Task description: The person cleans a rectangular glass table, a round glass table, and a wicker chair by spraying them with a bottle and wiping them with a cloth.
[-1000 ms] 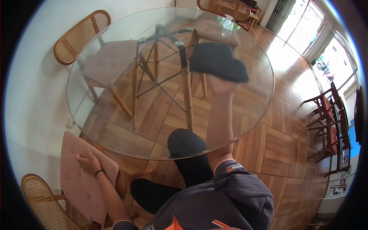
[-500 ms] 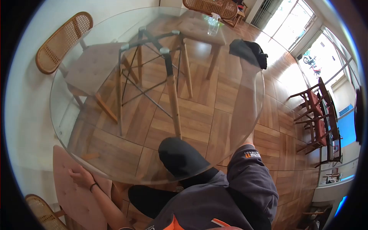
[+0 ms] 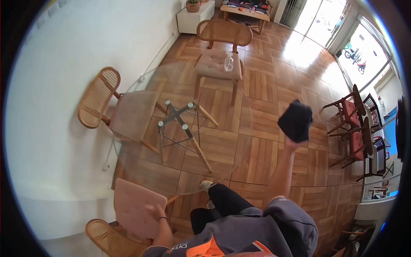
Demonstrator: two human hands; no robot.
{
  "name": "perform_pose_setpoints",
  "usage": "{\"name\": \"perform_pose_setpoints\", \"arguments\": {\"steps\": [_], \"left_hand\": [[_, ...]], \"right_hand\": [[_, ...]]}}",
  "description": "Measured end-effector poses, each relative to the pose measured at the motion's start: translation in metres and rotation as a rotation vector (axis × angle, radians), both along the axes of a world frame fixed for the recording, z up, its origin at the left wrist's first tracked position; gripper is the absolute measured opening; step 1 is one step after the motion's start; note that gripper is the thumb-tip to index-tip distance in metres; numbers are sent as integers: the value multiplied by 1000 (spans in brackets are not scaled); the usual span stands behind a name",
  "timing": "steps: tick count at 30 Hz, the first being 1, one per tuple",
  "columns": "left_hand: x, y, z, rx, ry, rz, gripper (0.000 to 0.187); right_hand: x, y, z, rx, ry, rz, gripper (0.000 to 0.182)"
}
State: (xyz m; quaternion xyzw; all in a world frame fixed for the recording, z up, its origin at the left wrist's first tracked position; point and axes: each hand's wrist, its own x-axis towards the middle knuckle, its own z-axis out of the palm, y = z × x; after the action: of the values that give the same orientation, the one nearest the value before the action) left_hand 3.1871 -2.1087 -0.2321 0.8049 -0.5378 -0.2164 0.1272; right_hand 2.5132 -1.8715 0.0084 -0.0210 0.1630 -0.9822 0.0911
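Observation:
My right hand (image 3: 293, 143) is raised on the right side, wrapped in or gripping a bunched black cloth (image 3: 296, 121); the cloth hides most of the fingers. It is beyond the right edge of the round glass tabletop (image 3: 240, 150). At the lower left, my left hand (image 3: 156, 211) is at the pink padded seat of a chair (image 3: 135, 201), fingers somewhat spread with nothing in them. The glass rests over a base with wooden legs and dark metal struts (image 3: 176, 116). A clear spray bottle (image 3: 229, 63) stands on the far chair's seat.
A cane-backed chair (image 3: 99, 97) stands by the white wall on the left, another (image 3: 224, 32) behind the table. A white cabinet (image 3: 195, 19) and low wooden table (image 3: 246, 13) are at the back. Dark wooden chairs (image 3: 355, 145) line the right side.
My right hand with the black cloth has moved from showing through the glass to outside its right edge. The view has shifted back, and the tabletop looks smaller. My left hand remains by the chair seat.

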Motion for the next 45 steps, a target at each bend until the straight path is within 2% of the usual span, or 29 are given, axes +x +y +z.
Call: {"name": "perform_pose_setpoints", "arguments": {"steps": [1, 2, 3, 4, 6, 8, 11, 16, 21, 23, 24, 26, 27, 29, 30, 31, 32, 33, 35, 37, 39, 41, 43, 45], "left_hand": [[-11, 26, 19, 78, 104, -42, 78], [-21, 54, 51, 350, -68, -158, 71], [-71, 79, 176, 537, 134, -252, 62], [-55, 99, 142, 709, 122, -457, 53], [-40, 139, 81, 915, 238, -781, 51], [-51, 162, 82, 1027, 301, -959, 50], [-84, 164, 121, 1149, 196, -1004, 49], [-164, 146, 156, 1230, 77, -1046, 48], [-294, 131, 164, 1261, 17, -1085, 50], [-360, 128, 175, 1214, 108, -1082, 51], [-396, 127, 185, 1165, 209, -1071, 52], [-459, 125, 237, 1049, 434, -1037, 53], [-487, 122, 247, 988, 539, -1021, 54], [-540, 112, 248, 728, 494, -1001, 52], [-563, 109, 249, 603, 474, -984, 51], [-579, 108, 251, 427, 587, -917, 47], [-590, 106, 238, 319, 616, -874, 46], [-597, 104, 214, 215, 643, -828, 45], [-611, 91, 211, 19, 578, -982, 40], [-619, 76, 246, -178, 380, -1376, 37], [-635, 55, 247, 456, 590, -932, 36], [-660, 39, 252, 716, 737, -571, 50], [-702, 20, 301, 639, 853, -364, 70], [-746, -15, 281, 538, 863, -386, 86]], "right_hand": [[9, 17, 23, -22, -13, -3, 50], [18, 32, 44, -39, -21, 6, 51], [28, 46, 64, -57, -31, 19, 51], [36, 58, 84, -79, -34, 35, 52], [45, 72, 113, -121, -35, 93, 52], [56, 76, 131, -153, -30, 178, 53], [68, 65, 148, -185, -29, 312, 55], [84, 11, 157, -243, -49, 582, 63], [24, -2, 178, -254, -79, 728, 69], [-17, 2, 173, -205, -127, 757, 70], [-35, 5, 179, -266, -144, 826, 71], [-61, 17, 196, -402, -185, 946, 72], [-79, 23, 194, -274, -194, 943, 73], [-112, 37, 190, -9, -214, 927, 74], [-124, 42, 198, 15, -227, 968, 73], [-134, 47, 206, 39, -240, 1011, 71], [-148, 49, 210, 63, -254, 1054, 69], [-167, 48, 203, -39, -327, 1091, 70], [-203, 39, 177, -28, -411, 1074, 71], [-232, 23, 171, 1, -441, 1066, 71], [-252, 0, 178, 48, -412, 1076, 70], [-273, -29, 173, 52, -379, 1057, 69], [-300, -60, 167, 31, -382, 1047, 68], [-332, -91, 161, -9, -423, 1036, 68]]}}
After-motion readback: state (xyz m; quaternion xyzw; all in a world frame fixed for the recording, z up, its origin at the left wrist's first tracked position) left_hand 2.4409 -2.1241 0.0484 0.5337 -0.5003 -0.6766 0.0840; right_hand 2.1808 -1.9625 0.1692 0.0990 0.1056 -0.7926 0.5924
